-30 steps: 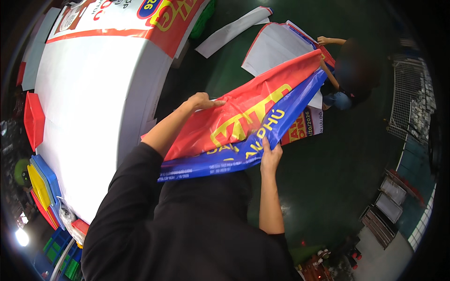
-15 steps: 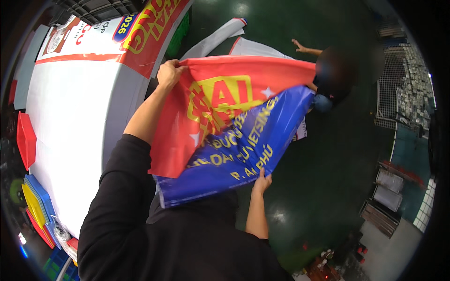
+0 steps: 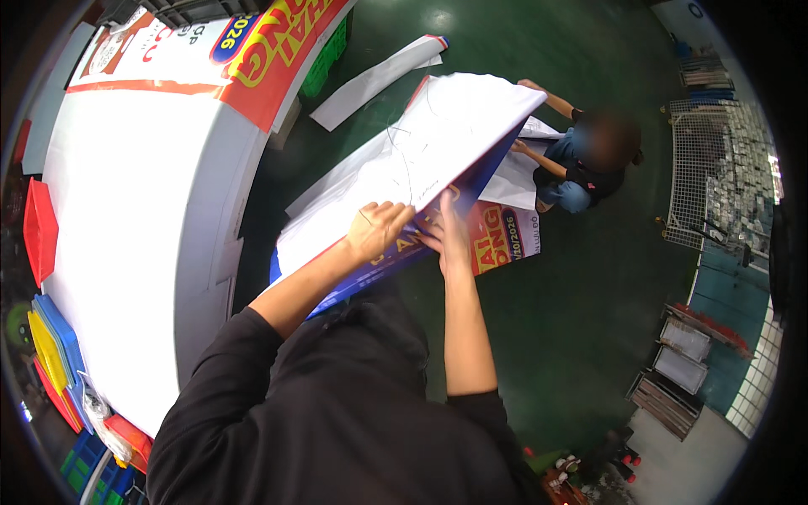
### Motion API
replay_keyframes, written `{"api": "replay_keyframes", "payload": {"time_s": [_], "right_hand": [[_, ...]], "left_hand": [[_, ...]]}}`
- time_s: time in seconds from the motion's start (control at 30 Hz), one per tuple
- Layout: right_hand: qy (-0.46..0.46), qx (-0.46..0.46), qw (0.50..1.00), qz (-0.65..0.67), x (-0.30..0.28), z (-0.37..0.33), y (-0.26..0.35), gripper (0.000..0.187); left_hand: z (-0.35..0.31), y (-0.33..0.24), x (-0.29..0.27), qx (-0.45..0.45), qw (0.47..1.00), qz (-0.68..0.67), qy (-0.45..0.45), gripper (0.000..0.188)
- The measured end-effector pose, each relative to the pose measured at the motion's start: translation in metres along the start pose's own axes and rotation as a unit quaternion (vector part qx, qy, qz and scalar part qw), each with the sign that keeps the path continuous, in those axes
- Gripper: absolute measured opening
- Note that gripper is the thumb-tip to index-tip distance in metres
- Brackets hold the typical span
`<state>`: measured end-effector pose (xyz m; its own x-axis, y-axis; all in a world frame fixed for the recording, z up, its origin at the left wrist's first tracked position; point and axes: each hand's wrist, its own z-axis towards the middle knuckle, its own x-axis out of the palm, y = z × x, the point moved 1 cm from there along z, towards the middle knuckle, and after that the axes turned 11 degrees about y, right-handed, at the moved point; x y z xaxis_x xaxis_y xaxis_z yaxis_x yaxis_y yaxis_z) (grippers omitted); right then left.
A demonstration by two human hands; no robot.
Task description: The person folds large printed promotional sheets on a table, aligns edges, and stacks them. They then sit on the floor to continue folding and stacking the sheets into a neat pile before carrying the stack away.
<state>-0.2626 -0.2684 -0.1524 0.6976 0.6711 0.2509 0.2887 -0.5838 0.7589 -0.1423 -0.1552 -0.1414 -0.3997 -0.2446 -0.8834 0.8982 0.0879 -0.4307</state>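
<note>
Banner (image 3: pixel 459 118) is up in front of the wearer's torso, above the green floor (image 3: pixel 555 337), right of the long white-topped table (image 3: pixel 118 202). It's folded over: white back facing up, creased, with thin dark lines across it; blue face with yellow lettering shows below the fold, on the wearer's side. Left hand (image 3: pixel 383 227): fingers curled tight, gripping the banner at the fold edge. Right hand (image 3: pixel 450 240): just beside the left, against the blue side, fingers long and fairly straight, thumb side toward the left hand. It's blurred, can't tell if it pinches the film or only presses. Co-worker (image 3: pixel 598 181) is crouched past the banner's far right end, both arms reaching toward it; contact there not clear. On the floor: red printed sheet (image 3: pixel 509 240) near the co-worker, narrow white strip (image 3: pixel 379 80) beyond the banner, toward the table. Table carries another red-and-white printed sheet (image 3: pixel 269 59) at its far end. Red tray (image 3: pixel 40 231) and coloured tray stack (image 3: pixel 55 337) sit along the table's left side.
</note>
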Motion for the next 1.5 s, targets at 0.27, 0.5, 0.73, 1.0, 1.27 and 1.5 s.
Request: {"api": "replay_keyframes", "payload": {"time_s": [0.27, 0.5, 0.73, 1.0, 1.27, 1.5], "right_hand": [[-0.164, -0.047, 0.985, -0.003, 0.044, 0.055, 0.006, 0.033], [-0.094, 0.008, 0.994, 0.062, 0.063, 0.064, 0.006, 0.016], [-0.149, -0.113, 0.929, 0.318, 0.038, 0.096, 0.054, 0.010], [-0.231, -0.120, 0.929, 0.264, -0.022, 0.109, 0.107, 0.009], [-0.403, -0.114, 0.899, 0.131, -0.099, 0.114, 0.108, 0.013], [-0.380, -0.130, 0.890, 0.215, -0.164, 0.121, 0.119, 0.015]], "left_hand": [[-0.077, -0.026, -0.018, -0.054, 0.983, -0.170, -0.042, 0.050], [-0.068, -0.016, -0.045, -0.015, 0.937, -0.311, -0.158, 0.055], [-0.109, -0.024, -0.048, 0.187, 0.960, -0.205, -0.039, 0.044], [-0.132, -0.026, -0.146, 0.014, 0.898, -0.406, -0.169, 0.050], [-0.247, 0.027, -0.296, -0.177, 0.688, -0.358, -0.606, 0.046], [-0.677, 0.055, -0.429, -0.550, 0.524, 0.288, -0.583, 0.046]]}}
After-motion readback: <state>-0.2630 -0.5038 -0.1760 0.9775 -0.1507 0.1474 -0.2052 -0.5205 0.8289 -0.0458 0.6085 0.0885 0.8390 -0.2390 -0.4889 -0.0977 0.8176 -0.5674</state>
